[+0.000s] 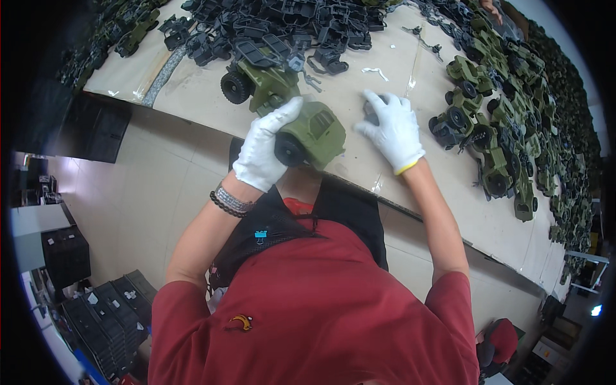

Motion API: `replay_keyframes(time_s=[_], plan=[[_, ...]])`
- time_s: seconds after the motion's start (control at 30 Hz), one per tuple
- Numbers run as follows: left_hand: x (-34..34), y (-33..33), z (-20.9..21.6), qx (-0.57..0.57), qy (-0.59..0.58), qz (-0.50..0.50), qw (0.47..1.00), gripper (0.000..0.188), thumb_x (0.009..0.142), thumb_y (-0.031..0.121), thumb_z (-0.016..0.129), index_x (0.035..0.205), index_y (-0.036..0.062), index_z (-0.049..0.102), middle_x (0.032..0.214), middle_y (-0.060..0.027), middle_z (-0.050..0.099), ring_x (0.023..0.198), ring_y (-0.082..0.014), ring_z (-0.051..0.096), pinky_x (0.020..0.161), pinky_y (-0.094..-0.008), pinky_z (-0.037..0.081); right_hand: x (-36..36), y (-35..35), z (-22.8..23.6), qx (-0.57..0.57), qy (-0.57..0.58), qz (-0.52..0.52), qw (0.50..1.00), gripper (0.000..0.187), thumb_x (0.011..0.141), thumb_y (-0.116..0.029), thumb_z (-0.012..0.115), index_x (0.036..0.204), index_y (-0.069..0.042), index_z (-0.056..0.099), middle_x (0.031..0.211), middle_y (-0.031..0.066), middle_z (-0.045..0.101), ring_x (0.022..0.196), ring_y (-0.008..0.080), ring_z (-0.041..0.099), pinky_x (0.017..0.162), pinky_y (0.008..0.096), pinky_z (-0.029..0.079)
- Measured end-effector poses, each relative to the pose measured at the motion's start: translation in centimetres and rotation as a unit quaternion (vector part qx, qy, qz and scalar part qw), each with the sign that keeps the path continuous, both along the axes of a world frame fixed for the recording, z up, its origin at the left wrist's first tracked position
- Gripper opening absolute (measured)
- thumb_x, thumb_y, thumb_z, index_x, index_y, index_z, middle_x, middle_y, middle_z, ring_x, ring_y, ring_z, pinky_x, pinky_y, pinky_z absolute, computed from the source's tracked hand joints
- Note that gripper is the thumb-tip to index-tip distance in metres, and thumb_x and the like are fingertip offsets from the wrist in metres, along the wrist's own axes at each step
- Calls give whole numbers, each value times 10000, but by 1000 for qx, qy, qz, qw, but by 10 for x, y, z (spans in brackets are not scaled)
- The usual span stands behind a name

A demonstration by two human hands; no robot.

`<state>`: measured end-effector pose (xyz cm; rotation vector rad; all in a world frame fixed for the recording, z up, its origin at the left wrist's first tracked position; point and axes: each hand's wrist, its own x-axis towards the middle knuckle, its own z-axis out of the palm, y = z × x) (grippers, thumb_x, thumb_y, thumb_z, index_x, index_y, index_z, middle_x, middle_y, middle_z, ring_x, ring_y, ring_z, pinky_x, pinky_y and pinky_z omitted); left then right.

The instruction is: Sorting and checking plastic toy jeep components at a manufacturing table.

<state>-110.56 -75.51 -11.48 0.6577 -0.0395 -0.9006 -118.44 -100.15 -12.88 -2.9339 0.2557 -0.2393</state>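
My left hand point(266, 144), in a white glove, is closed round the side of an olive-green toy jeep point(321, 131) with black wheels. The jeep is tilted over the table's near edge, its hood end toward the right. Just right of it, my gloved right hand point(396, 126) is low over the tabletop. Its fingers and thumb curl about a small dark grey part point(371, 113), mostly hidden by the glove. Past the jeep's far end lies a heap of dark grey plastic parts point(276, 25).
The pale table point(378, 157) has its edge running across in front of me. Several green toy jeeps point(494, 122) crowd its right side, with more at the far left point(138, 32). Black crates point(106, 314) stand on the floor at lower left. Another person point(500, 340) is at lower right.
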Motion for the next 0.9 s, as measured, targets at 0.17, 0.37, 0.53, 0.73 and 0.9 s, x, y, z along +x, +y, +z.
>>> replay_keyframes(time_s=[0.17,0.37,0.53,0.73,0.9], plan=[[-8,-6,5,108,-69,92,987,292,973,173,647,1228,29,656,1128,-68,699,1049,-163,667,926,-324,529,-11,24,26,181,-148,45,971,646,696,-217,809,1304,-98,625,1253,150,651,1112,351,606,953,423,515],[-16,-12,3,98,-162,93,978,367,1012,237,604,1296,5,599,1179,-108,684,1065,-191,678,937,-337,543,-21,54,49,234,-230,206,922,743,586,-122,831,1297,-57,626,1257,134,667,1074,337,635,931,411,537],[-20,-6,16,105,-160,76,979,272,985,140,632,1219,2,647,1143,-69,678,1062,-145,637,928,-314,511,-23,52,44,279,-241,228,901,761,576,-113,841,1304,-44,629,1321,129,648,1131,337,625,951,401,532],[-20,-4,15,135,-215,83,964,283,977,139,651,1221,-6,652,1159,-66,686,1065,-129,637,952,-301,498,-26,54,41,299,-252,217,895,771,570,-159,874,1297,-47,645,1343,130,639,1127,334,620,948,397,530],[-23,-5,24,121,-213,91,965,341,952,137,693,1262,7,632,1184,-55,685,1081,-123,633,969,-295,488,-29,57,42,283,-278,228,889,756,597,-267,890,1272,-25,651,1353,150,628,1092,341,616,924,394,527]])
